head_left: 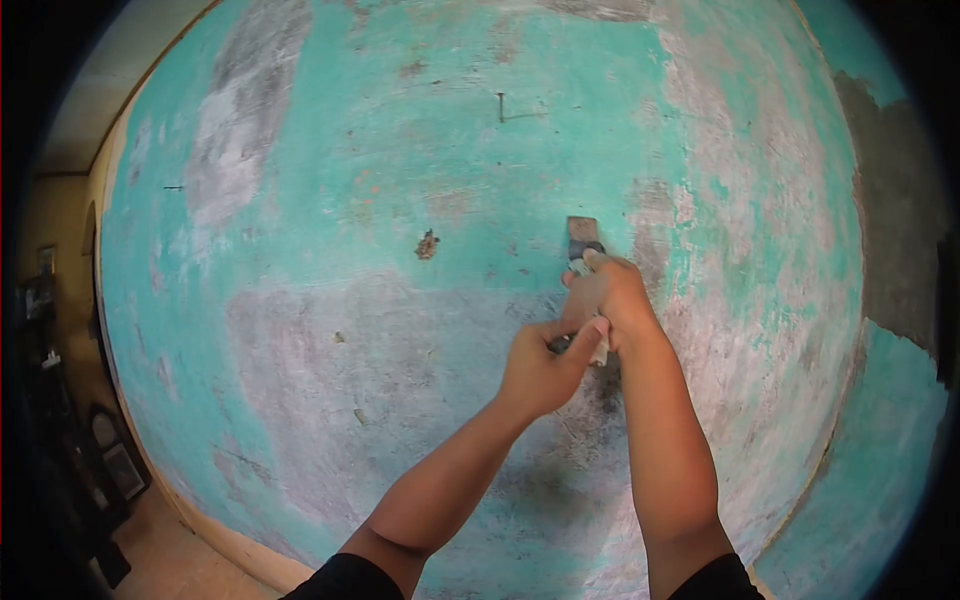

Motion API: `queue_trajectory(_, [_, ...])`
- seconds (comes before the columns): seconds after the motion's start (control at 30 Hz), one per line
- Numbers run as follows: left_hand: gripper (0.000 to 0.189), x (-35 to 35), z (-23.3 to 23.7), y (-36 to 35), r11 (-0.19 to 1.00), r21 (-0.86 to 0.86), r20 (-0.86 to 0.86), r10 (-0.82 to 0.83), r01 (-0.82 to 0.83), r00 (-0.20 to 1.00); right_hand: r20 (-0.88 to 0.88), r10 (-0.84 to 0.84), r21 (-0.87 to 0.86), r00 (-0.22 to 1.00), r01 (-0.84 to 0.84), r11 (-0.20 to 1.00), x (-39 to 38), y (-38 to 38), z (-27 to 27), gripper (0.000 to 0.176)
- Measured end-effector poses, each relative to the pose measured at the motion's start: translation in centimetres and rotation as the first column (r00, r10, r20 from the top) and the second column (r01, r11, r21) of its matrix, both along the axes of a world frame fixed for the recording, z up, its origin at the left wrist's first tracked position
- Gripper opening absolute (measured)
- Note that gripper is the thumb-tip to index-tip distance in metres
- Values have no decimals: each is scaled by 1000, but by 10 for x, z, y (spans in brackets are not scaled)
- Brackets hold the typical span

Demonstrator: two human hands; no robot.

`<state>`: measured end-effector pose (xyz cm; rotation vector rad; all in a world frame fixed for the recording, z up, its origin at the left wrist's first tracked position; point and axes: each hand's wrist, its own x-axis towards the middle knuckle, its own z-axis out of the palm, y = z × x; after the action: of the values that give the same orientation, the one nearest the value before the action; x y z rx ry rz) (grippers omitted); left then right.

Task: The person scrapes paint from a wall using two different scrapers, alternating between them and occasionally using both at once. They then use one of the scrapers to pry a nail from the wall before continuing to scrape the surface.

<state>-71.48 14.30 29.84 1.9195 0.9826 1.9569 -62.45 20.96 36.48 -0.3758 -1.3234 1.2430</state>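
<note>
A scraper [582, 229] with a flat, worn metal blade points upward against the turquoise wall [330, 200]. My right hand [618, 296] is wrapped round it just below the blade, near a dark collar. Lower down and to the left, my left hand [545, 368] closes round the handle end, its thumb pointing up and to the right. Fingers cover most of the handle, though a pale end shows by the left thumb. Below the hands the wall is scraped to a patchy grey-white.
A nail [501, 107] sticks out of the wall above the hands. Left of the blade is a small hole [427, 245] with crumbled edges. Framed pictures [122, 470] and dark furniture stand at the far left. A bare grey cement patch [900, 215] marks the right side.
</note>
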Motion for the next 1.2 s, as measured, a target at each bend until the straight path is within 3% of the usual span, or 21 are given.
queue_trajectory(0.1, [34,0,16,-13,991,-133,29,-21,25,999,-9,21,-4,1000,-22,1000,-2,-4,8,32])
queue_trajectory(0.37, [33,1,7,-14,983,-172,33,-57,61,998,-3,-9,3,1000,9,1000,1,2,-1,21])
queue_trajectory(0.53, [33,-1,14,-25,972,-200,109,-106,126,988,96,-66,19,993,65,998,0,-13,4,32])
queue_trajectory(0.67, [36,-1,6,-17,978,-176,62,-105,114,993,101,-98,13,990,97,995,4,-8,-1,13])
queue_trajectory(0.77, [40,1,13,-13,971,-204,94,-109,126,990,11,-50,39,999,50,998,0,-2,8,12])
queue_trajectory(0.83, [40,2,16,-17,967,-193,157,-137,167,978,33,-74,29,997,73,997,0,-16,12,11])
queue_trajectory(1.0, [40,4,7,-11,968,-162,122,-172,190,978,21,-125,38,992,124,991,4,-16,5,9])
queue_trajectory(1.17, [41,3,16,-2,956,-176,171,-204,233,964,-18,-54,-23,998,54,998,3,0,14,10])
queue_trajectory(1.2, [41,4,17,-5,956,-163,178,-213,243,961,37,-74,-4,997,74,997,6,-9,16,11])
